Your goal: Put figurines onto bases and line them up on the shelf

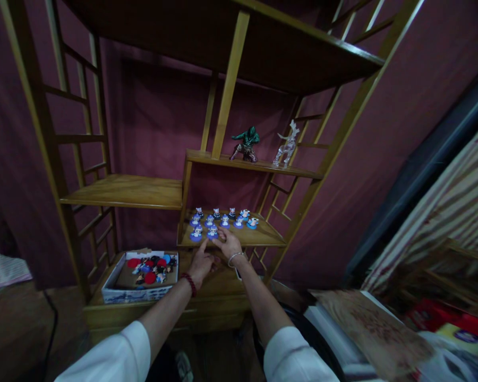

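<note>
Several small figurines stand in rows on the low wooden shelf [263, 233], many of them on purple round bases. My right hand [229, 246], with a bracelet at the wrist, has its thumb and index finger at the right side of a front-row figurine [212, 232]. Just below that figurine's base is the stretched index finger of my left hand [203, 263]; its other fingers are loosely bent, and a dark red beaded bracelet circles the wrist. Another purple-based figurine [196, 233] stands to the left. Behind are black-and-white figurines [216, 213] and a blue-based one [252, 223].
An open cardboard box [110, 281] of mixed figurines and red discs sits at lower left. A green crouching statuette [247, 142] and a clear deer-like ornament [287, 146] occupy the shelf above. Upright wooden posts frame the unit. Cardboard [366, 329] lies at right.
</note>
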Demonstrator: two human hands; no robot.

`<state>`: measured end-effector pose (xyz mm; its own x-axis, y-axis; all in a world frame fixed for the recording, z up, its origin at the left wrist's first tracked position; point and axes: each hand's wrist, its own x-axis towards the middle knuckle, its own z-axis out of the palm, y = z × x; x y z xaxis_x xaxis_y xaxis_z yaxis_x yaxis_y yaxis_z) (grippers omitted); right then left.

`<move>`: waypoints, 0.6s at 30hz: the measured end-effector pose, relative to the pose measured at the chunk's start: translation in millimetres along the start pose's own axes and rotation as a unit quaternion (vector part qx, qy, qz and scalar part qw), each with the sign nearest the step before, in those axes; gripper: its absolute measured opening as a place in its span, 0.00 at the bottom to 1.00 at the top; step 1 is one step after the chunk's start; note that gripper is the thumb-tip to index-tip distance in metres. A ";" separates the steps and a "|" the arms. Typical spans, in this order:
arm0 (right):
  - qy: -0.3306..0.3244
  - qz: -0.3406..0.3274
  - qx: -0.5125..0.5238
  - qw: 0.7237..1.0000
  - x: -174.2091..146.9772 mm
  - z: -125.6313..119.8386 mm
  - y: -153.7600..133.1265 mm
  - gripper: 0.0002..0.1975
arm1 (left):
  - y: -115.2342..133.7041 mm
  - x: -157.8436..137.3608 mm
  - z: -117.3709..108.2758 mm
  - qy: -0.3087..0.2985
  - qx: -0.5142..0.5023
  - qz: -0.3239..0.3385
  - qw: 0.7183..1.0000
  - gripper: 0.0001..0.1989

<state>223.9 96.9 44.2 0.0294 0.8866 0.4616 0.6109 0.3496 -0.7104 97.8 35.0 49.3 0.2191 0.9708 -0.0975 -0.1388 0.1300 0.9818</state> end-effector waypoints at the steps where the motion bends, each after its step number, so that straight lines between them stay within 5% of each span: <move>1: 0.006 -0.002 0.000 1.000 -1.4 0.1 -0.3 0.22 | 0.7 -1.0 -0.3 0.001 0.000 0.000 1.000 0.37; 18: 0.109 0.020 -0.021 0.994 -37.3 4.2 -20.0 0.13 | -0.7 -13.7 -5.3 0.013 -0.014 -0.004 1.000 0.34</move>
<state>207.3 58.1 38.9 0.2221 0.8117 0.5402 0.6379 0.2980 -0.7101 89.7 22.6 49.1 0.1946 0.9747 -0.1101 -0.1649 0.1432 0.9759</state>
